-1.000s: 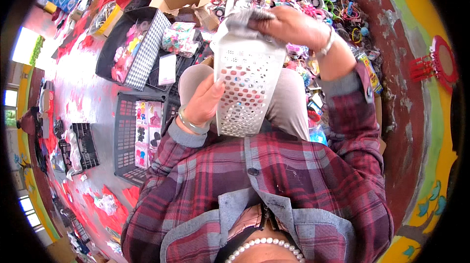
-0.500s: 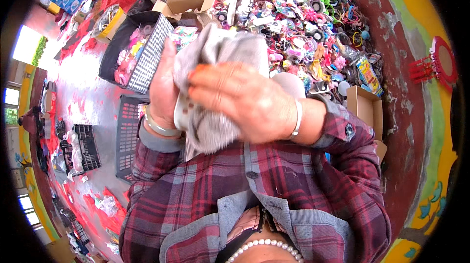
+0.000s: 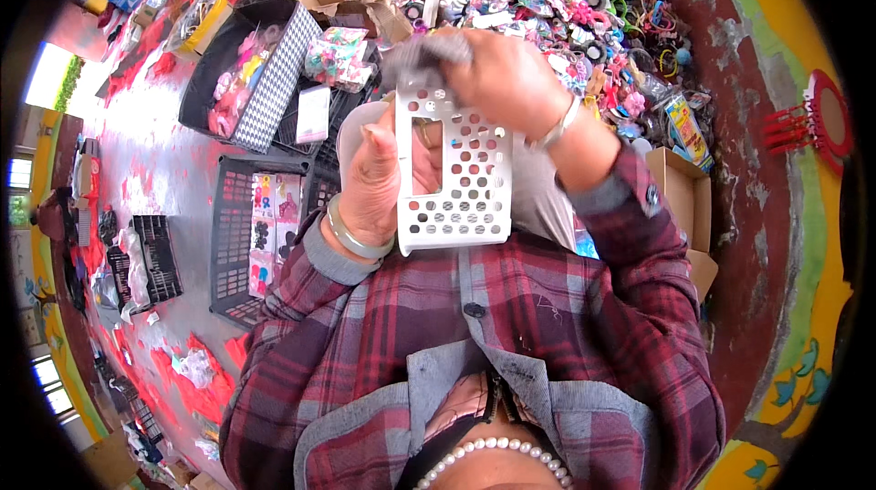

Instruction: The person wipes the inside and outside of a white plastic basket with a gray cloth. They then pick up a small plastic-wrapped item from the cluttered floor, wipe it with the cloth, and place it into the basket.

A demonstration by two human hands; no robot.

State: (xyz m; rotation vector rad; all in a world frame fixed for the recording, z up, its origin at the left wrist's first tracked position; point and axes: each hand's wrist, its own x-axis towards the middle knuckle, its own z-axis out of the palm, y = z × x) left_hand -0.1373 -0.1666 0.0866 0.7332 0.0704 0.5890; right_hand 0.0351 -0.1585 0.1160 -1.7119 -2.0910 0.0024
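A white plastic basket (image 3: 454,218) with round holes and a rectangular opening is in front of my chest. My left hand (image 3: 371,182) grips it along its left side, and some of those fingers show through the opening. At the far end of the basket, my right hand (image 3: 513,81), blurred by motion, is closed on a grey cloth (image 3: 412,67). The cloth is bunched up and covers the basket's far edge.
Beyond my hands lies a heap of small colourful hair accessories (image 3: 557,25). A houndstooth-patterned box (image 3: 283,79) and a dark plastic crate (image 3: 245,171) with carded items stand to the left. An open cardboard box (image 3: 683,184) is at the right by the wall.
The grey cloth that covered most of the basket has moved up and away with my right hand. The basket's holed side now shows, still in my left hand.
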